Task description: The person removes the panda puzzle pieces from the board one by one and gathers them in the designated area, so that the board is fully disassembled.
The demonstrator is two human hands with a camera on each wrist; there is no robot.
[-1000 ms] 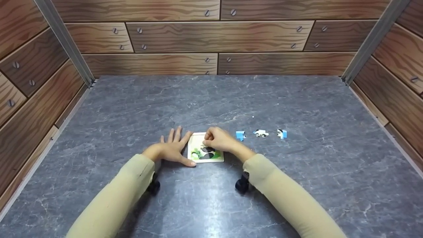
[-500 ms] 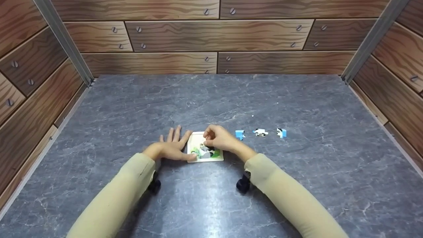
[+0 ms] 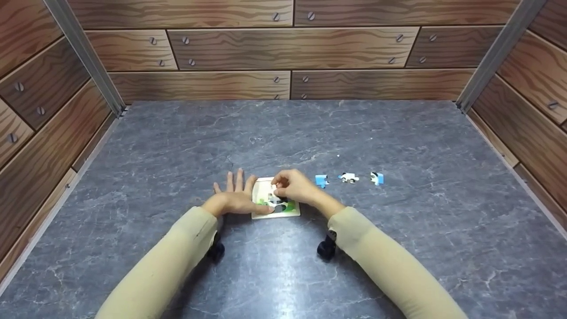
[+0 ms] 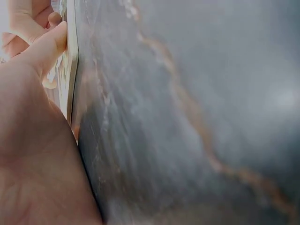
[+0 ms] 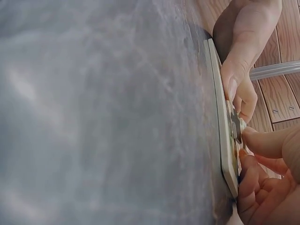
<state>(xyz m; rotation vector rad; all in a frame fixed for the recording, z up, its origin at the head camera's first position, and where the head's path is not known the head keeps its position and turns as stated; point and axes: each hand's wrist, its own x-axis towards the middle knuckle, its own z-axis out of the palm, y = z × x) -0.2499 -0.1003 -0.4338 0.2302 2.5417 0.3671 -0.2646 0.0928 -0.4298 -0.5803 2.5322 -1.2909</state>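
Note:
A small, pale-framed jigsaw puzzle board (image 3: 258, 188) with a green, black and white picture lies flat on the table in the head view. My left hand (image 3: 237, 201) rests at its left side, fingers spread and straight, with the thumb reaching over the picture's lower part. From the right, my right hand (image 3: 296, 186) pinches a puzzle piece (image 5: 237, 127) between thumb and fingers, close over the board. That piece stands tilted in the right wrist view, partly hidden by the fingertips. The left wrist view shows the left thumb (image 4: 54, 40) on the board's edge.
To the board's right lie three loose puzzle pieces in a row: a blue one (image 3: 322, 180), a white and black one (image 3: 349, 177) and a blue, white and black one (image 3: 377, 178). Wood-patterned walls (image 3: 230, 48) enclose the grey marbled table (image 3: 398, 133).
My left thumb has moved from the board's lower left corner inward onto the picture, and the left wrist has shifted right. My right hand stays over the board, its fingers slightly shifted.

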